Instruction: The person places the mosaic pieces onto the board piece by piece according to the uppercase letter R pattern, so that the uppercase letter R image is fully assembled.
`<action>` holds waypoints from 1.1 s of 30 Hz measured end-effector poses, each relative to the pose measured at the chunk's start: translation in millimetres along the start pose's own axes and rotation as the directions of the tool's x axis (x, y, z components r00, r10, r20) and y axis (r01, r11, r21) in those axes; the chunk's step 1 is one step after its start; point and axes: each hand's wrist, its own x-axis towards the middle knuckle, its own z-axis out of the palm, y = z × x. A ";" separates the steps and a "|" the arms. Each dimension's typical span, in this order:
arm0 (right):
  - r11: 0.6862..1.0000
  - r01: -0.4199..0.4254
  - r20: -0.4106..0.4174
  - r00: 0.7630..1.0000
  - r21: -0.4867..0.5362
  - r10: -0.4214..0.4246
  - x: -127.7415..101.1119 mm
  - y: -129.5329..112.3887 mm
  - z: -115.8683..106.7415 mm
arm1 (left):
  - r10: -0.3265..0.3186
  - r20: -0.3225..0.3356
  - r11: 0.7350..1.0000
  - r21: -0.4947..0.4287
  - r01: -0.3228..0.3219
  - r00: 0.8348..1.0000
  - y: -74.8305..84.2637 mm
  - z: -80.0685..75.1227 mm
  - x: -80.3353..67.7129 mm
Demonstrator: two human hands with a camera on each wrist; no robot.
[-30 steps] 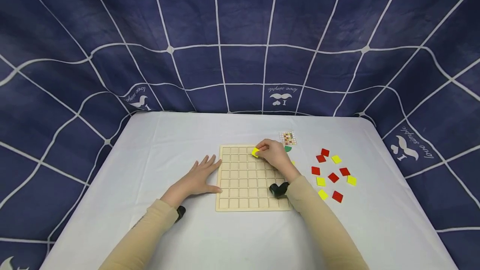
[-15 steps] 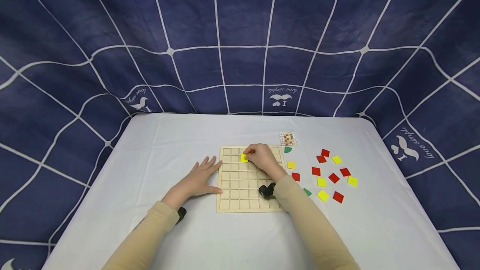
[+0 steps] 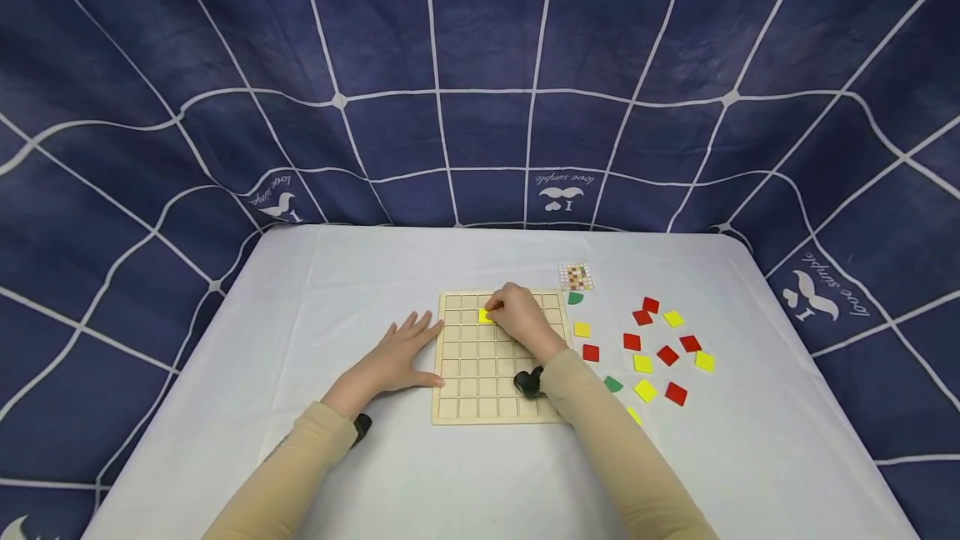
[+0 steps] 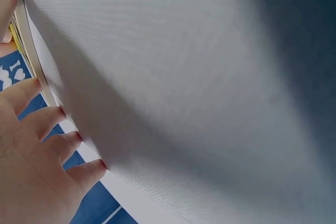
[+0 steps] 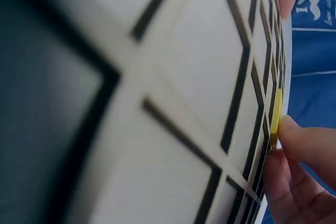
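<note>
A square wooden grid board point(image 3: 467, 369) lies on the white-covered table. My right hand point(image 3: 519, 315) pinches a small yellow square tile point(image 3: 485, 317) between thumb and fingers, over a cell in the board's second row from the far edge. In the right wrist view the yellow tile point(image 5: 276, 114) stands close against the grid, the thumb point(image 5: 300, 139) on one side of it; whether it sits fully in the recess I cannot tell. My left hand point(image 3: 393, 357) lies spread along the board's left edge, its thumb and index fingertip touching that edge. The left wrist view shows its straight fingers point(image 4: 44, 121).
Right of the board lie several loose red tiles point(image 3: 667, 355) and yellow tiles point(image 3: 642, 364). Two green pieces with a curved side, one far point(image 3: 575, 298) and one near point(image 3: 613, 384), are beside the board. A small printed pattern card point(image 3: 576, 277) lies beyond its far right corner.
My right hand has carried the yellow tile leftward and slightly nearer, down onto a second-row cell, then almost stopped. Tiles formerly behind the right forearm now show. The left hand stays put.
</note>
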 end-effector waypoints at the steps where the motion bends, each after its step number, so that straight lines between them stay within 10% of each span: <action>1: 1.000 0.000 0.002 1.000 -0.012 0.000 0.3 -0.5 0.4 | 0.000 0.001 1.000 -0.003 0.000 1.000 0.0 -0.1 -0.3; 18: 0.989 -0.072 0.095 0.994 0.126 0.061 -35.0 28.9 -63.3 | 0.011 -0.018 1.000 -0.005 -0.011 1.000 0.1 -1.4 -3.3; 33: 0.963 -0.268 0.170 0.949 0.002 0.264 -86.8 87.5 -93.8 | 0.023 0.005 1.000 0.000 -0.023 1.000 -1.3 -0.7 -0.9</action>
